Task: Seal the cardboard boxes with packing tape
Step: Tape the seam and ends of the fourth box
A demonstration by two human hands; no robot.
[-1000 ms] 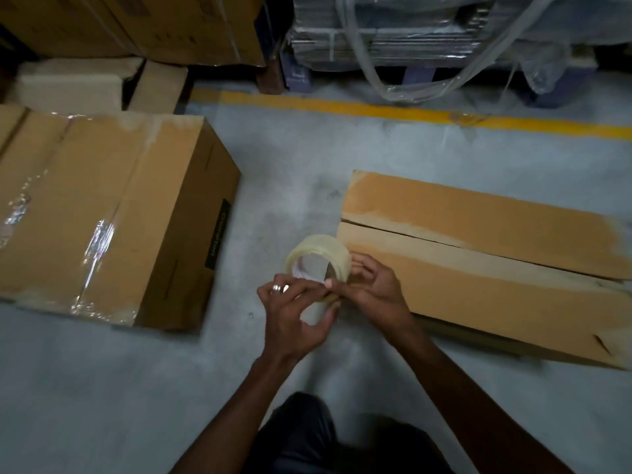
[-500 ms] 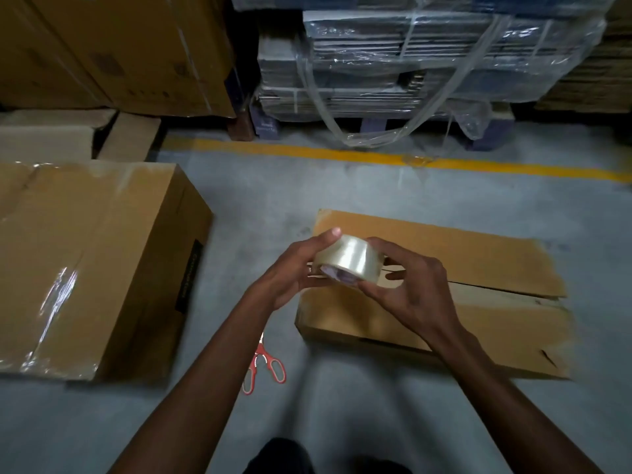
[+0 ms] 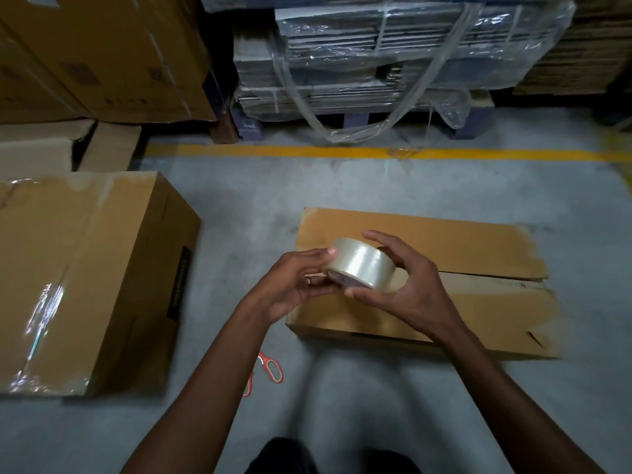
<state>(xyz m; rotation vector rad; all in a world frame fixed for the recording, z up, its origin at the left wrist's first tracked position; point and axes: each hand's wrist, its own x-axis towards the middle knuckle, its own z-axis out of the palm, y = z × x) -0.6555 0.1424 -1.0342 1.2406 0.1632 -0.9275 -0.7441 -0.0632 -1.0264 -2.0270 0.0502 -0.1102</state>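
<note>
Warehouse floor, yellow floor line [image 3: 342,152], shrink-wrapped pallet of flat cardboard [image 3: 393,53], stacked cartons [image 3: 102,53]

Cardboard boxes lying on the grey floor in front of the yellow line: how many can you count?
2. One taped box lies on the left; one untaped box, its flaps closed, lies on the right beneath both hands and the tape roll. More cartons sit behind the line.
</note>
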